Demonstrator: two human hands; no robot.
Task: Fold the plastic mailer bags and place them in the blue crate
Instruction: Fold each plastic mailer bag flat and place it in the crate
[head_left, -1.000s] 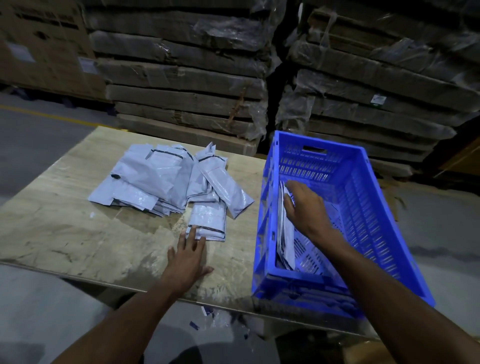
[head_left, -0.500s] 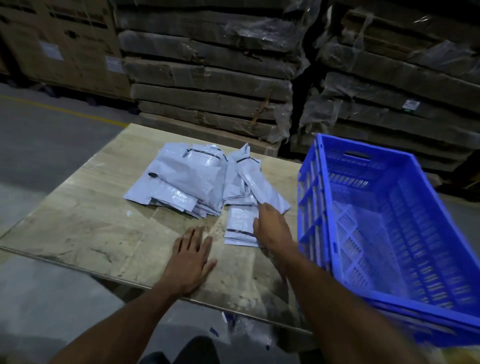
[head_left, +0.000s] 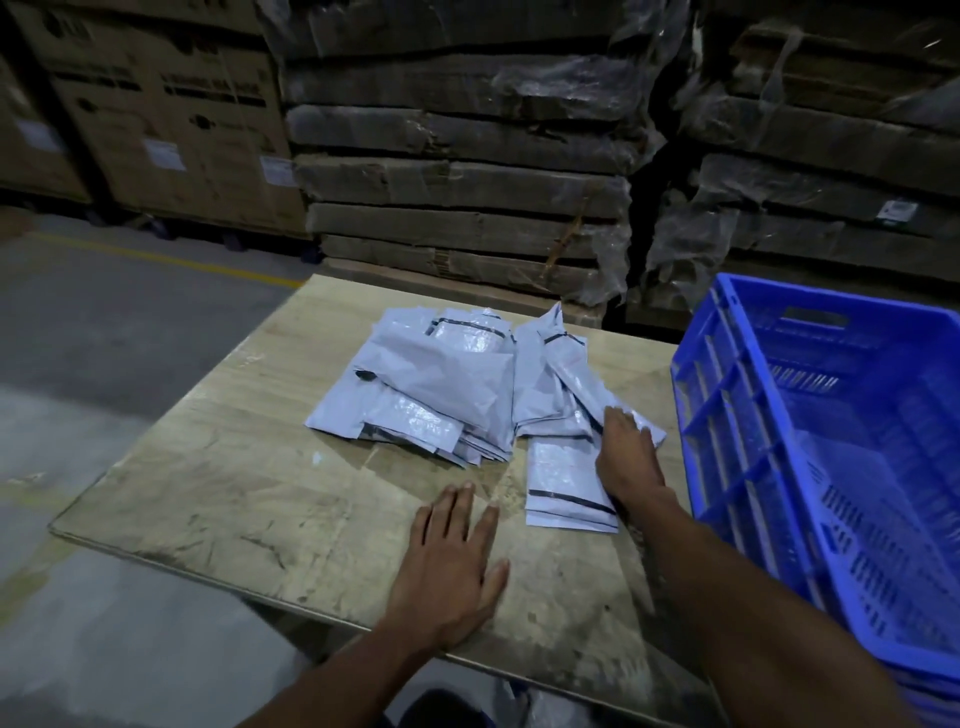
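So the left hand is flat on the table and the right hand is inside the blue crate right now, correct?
Not quite. The left hand does lie flat on the table, but the right hand is not inside the blue crate; the head view shows it on the pile of mailer bags beside the crate.

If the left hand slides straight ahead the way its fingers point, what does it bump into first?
Probably the small folded grey plastic mailer bag just past the left hand, though it might slip by and reach the bigger pile of grey mailer bags.
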